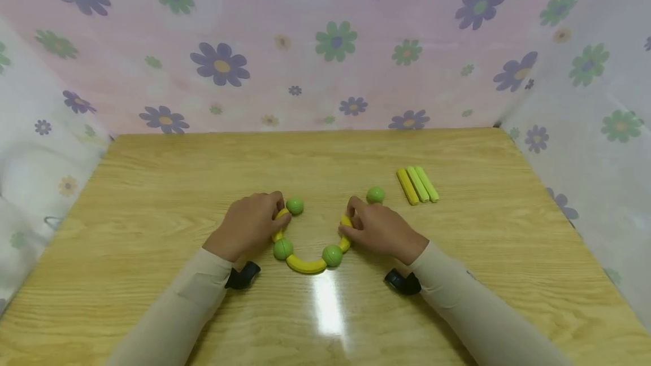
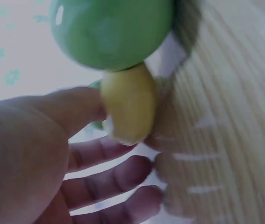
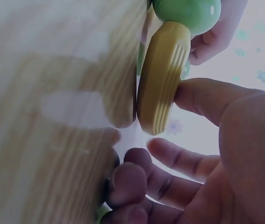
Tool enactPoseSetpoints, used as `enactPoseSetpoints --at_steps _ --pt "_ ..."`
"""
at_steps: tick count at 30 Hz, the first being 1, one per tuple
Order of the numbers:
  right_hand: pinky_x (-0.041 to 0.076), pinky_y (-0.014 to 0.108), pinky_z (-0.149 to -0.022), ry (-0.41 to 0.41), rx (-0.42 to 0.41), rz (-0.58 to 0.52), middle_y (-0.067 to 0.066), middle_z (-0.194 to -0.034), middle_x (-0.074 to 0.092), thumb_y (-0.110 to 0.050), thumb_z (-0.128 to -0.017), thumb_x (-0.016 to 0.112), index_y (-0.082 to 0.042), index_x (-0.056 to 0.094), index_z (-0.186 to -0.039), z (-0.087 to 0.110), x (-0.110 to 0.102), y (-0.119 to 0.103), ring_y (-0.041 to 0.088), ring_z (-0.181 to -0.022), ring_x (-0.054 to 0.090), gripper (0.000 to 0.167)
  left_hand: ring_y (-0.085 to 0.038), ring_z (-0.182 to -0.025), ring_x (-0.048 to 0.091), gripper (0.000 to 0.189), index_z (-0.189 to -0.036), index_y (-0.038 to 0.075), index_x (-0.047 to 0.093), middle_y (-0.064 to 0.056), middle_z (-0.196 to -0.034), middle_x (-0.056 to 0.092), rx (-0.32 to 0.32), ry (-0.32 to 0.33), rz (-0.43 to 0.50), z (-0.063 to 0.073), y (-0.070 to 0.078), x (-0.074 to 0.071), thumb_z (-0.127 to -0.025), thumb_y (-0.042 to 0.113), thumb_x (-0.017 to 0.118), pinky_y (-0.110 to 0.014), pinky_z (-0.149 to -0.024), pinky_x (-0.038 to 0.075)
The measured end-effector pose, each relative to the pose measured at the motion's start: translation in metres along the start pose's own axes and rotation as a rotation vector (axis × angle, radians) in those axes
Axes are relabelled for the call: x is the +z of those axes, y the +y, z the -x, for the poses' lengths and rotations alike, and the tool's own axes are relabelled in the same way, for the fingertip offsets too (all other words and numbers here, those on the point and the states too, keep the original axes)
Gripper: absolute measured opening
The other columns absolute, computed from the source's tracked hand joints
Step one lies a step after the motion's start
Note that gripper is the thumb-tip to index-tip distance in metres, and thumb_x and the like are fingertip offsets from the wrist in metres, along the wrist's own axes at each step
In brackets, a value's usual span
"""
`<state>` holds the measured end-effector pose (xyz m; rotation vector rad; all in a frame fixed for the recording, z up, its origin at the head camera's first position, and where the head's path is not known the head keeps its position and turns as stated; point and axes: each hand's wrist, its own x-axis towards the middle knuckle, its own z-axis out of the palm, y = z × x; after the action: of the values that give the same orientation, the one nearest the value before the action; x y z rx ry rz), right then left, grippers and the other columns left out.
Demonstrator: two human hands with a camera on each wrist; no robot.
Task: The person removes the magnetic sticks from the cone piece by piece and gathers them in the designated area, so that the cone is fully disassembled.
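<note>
In a narrow grip, the left hand (image 1: 249, 225) holds a left yellow arc (image 2: 130, 102); the right hand (image 1: 383, 230) likewise pinches a right yellow arc (image 3: 162, 79). Two green balls (image 1: 333, 255) link these with a near yellow arc (image 1: 307, 265) on the bench (image 1: 203, 168). Three sticks (image 1: 417, 184) lie far right.

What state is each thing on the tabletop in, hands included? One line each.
Left hand, pinching left yellow curve
Right hand, thumb on right yellow curve
Middle yellow curve, touching both near balls
Near balls, each between two curves
Far-left green ball, beside left hand
Far-right green ball, apart from curves
Three straight sticks, lying side by side
</note>
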<state>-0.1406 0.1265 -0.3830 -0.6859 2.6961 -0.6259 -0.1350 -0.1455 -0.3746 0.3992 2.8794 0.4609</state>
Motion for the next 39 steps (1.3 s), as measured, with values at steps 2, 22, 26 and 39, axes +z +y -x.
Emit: enactPoseSetpoints --at_steps 2,22,26,39 --pt "0.035 0.024 -0.048 0.001 -0.033 -0.003 -0.007 -0.063 0.054 -0.034 -0.098 0.064 -0.011 0.057 -0.12 0.001 -0.001 -0.001 0.006 -0.05 0.043 0.032 -0.013 -0.059 0.048 0.026 -0.101 0.011 0.064 0.002 -0.068 0.054 -0.022 0.024 0.003 -0.001 -0.003 -0.003 -0.097 0.036 0.065 -0.027 -0.05 0.036" --pt "0.048 0.022 -0.069 -0.045 -0.226 0.036 -0.011 -0.087 0.062 -0.038 -0.091 0.074 -0.015 0.07 -0.116 0.011 -0.001 0.0 0.002 -0.075 0.055 0.033 -0.016 -0.054 0.051 0.04 -0.127 0.012 0.059 -0.004 -0.088 0.063 -0.034 0.157 0.037 -0.003 0.004 -0.013 -0.098 0.039 0.063 -0.028 -0.047 0.04" --pt "0.049 0.022 -0.069 -0.016 -0.199 0.018 -0.011 -0.088 0.065 -0.036 -0.093 0.072 -0.014 0.07 -0.113 0.01 -0.001 -0.002 -0.001 -0.073 0.056 0.03 -0.011 -0.054 0.05 0.036 -0.122 0.014 0.064 0.002 -0.08 0.061 0.137 0.099 0.009 0.008 0.022 -0.017 -0.097 0.04 0.065 -0.026 -0.047 0.04" --pt "0.049 0.018 -0.068 0.064 -0.273 0.02 0.001 -0.108 0.053 -0.024 -0.091 0.075 -0.013 0.074 -0.104 0.019 0.007 -0.011 0.003 -0.076 0.056 0.017 -0.006 -0.061 0.046 0.036 -0.116 0.02 0.071 0.003 -0.099 0.063 0.341 0.007 -0.044 0.018 0.036 0.005 -0.087 0.04 0.077 -0.021 -0.051 0.038"
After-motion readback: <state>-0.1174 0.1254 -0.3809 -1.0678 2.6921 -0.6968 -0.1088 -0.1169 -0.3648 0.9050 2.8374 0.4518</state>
